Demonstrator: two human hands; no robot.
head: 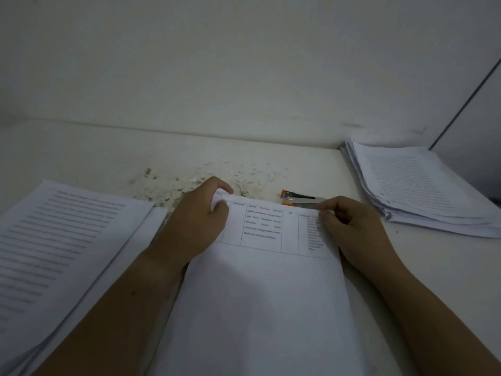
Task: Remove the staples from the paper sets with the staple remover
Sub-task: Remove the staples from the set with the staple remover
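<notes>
A paper set (260, 299) lies in the middle of the white table (314, 161), its top sheet printed with a ruled table of text near the far edge. The left hand (199, 222) has its fingers curled over the set's far left corner, which is crumpled and pinched between thumb and fingers. The right hand (352, 226) pinches the far edge near the right corner, its other fingers loosely curled. The orange and metal staple remover (301, 199) lies flat on the table just beyond that far edge, between the two hands and nearer the right one, touched by neither. Torn paper scraps (208, 179) are scattered behind the left hand. A stack of printed sheets (62, 240) lies at left, and another stack (417, 185) at the far right.
</notes>
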